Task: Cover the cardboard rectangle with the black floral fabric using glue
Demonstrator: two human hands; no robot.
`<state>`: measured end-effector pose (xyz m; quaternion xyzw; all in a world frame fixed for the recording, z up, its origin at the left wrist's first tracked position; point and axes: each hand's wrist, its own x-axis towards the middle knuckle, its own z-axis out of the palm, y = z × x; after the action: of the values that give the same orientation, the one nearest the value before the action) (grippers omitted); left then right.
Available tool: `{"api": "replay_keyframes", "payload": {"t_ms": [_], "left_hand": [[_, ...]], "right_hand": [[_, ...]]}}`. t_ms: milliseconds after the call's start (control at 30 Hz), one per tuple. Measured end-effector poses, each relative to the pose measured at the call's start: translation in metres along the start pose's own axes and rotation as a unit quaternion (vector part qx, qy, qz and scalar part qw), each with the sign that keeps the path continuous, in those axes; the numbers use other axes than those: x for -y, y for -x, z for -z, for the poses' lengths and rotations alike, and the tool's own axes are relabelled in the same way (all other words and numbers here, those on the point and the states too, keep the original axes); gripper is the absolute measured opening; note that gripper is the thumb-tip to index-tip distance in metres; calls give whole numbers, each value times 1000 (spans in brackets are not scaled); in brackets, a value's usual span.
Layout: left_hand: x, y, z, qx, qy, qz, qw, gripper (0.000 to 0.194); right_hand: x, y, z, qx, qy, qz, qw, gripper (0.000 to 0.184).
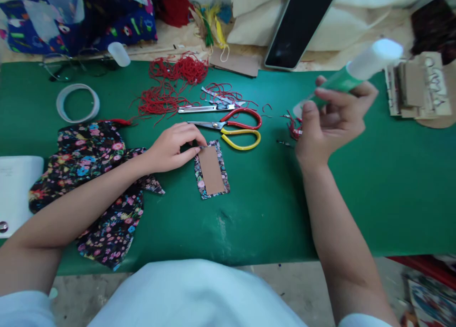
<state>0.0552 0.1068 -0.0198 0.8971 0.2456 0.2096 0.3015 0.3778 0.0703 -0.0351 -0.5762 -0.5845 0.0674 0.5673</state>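
A: Principal items, and where are they placed?

B: One brown rectangular card (213, 172), laid flat on a black floral cloth piece (200, 180), a cloth margin being shown around it; both set on the green-topped desk (263, 213), on the near side of the red-and-yellow-handled steel scissors (218, 125). One green-and-white plastic tube (342, 81), raised above the desk at the right.

A: State of the fingers?

B: Left hand (174, 146): thumb and forefinger brought to the far-left corner of the cloth; whether it is pinched or merely pressed cannot be told. Right hand (333, 122): fingers closed around the tube.

A: Hazards to be entered?

B: Three, by judgement. Card: could be skewed on its backing if the corner is tugged. Knuckles: could be nicked, or the scissors knocked, since the blades are lain just beside the left hand. Tube: could be soiled by the loose red threads (174, 72) if it is set down among them.

A: Orientation?

B: Card: long axis run from far to near, slightly slanted, the near end set a little rightward. Tube: long axis tilted, its white end pointed up and rightward, its translucent end leftward and down.
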Motion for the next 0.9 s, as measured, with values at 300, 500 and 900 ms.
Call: {"api": "replay_keyframes", "payload": {"t_ms": [300,500,900], "left_hand": [[-1,2,-1,24,-35,-14,999,22],[1,2,-4,24,-57,-25,998,27],[1,2,-4,31,-57,-24,998,28]], "right_hand": [[96,51,-15,88,-311,-236,917,44],[117,66,-10,230,-386,-333,829,30],[123,76,-16,215,-441,-387,781,27]]}}
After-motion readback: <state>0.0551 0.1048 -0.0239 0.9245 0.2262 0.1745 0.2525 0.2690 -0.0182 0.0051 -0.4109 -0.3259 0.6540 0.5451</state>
